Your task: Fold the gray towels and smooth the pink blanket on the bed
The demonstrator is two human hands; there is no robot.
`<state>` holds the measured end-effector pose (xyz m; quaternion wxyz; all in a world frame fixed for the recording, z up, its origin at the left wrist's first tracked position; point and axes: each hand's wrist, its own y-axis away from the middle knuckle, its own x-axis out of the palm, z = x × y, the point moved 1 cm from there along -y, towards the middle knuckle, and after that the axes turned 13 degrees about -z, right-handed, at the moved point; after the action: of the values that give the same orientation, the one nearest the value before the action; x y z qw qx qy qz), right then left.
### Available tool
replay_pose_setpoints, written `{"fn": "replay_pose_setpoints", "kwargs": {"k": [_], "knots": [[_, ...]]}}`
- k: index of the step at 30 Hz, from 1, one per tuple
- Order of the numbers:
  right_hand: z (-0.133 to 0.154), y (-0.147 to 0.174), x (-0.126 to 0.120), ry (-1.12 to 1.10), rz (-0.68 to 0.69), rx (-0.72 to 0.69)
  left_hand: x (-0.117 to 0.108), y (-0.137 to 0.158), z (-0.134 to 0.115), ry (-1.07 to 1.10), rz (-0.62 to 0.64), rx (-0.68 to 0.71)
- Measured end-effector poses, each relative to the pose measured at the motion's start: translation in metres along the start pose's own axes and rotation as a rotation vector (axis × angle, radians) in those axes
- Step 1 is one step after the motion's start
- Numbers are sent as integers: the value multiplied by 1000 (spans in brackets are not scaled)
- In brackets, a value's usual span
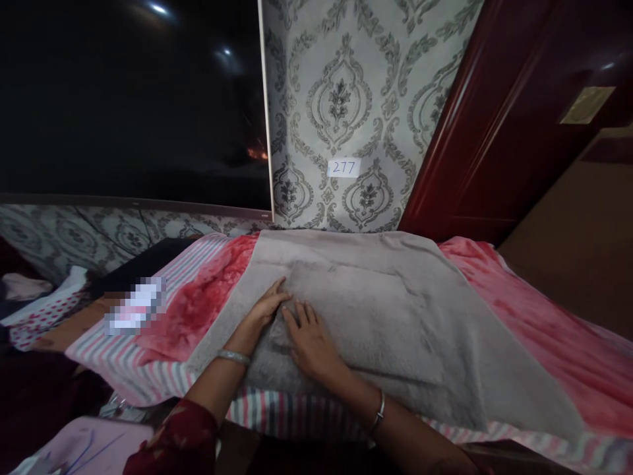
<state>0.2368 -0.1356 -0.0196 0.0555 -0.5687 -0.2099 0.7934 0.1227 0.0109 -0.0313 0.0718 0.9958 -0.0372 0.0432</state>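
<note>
A grey plush cloth [366,310] lies spread in front of me, with a darker layered area in its middle and creases around it. My left hand [268,305] rests on the cloth's left part, its fingers stretched out. Just to its right, my right hand [312,340] lies palm down on the same cloth with fingers apart. The fingertips of both hands are close together. Beneath the grey cloth are a red plush blanket [210,287] and a striped cloth [148,369], which show at the sides and front.
A large dark screen [133,105] hangs on the patterned wall at the left, and a paper label [345,167] is stuck beside it. A dark red door [475,119] stands at the right. Dotted fabric [39,320] lies far left, a pink board [93,442] lower left.
</note>
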Motion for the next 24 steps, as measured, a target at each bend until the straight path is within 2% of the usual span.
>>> {"fn": "replay_pose_setpoints", "kwargs": {"k": [4,8,11,14,17,21,24], "knots": [[0,-2,0,-32,-55,25,1,-4,1,134,22,-63],[-34,-21,-18,-320,-227,71,-4,-6,1,315,68,-179],[-67,-42,-51,-530,-382,118,2,-5,2,341,148,-133],[-86,-55,-90,-671,-440,152,23,-5,5,313,192,-105],[-91,-54,-126,-778,-432,214,52,-8,3,240,161,-58],[-88,-42,-171,-860,-436,251,82,-14,-17,243,162,189],[-84,-36,-204,-879,-497,226,94,-14,-34,269,178,280]]}}
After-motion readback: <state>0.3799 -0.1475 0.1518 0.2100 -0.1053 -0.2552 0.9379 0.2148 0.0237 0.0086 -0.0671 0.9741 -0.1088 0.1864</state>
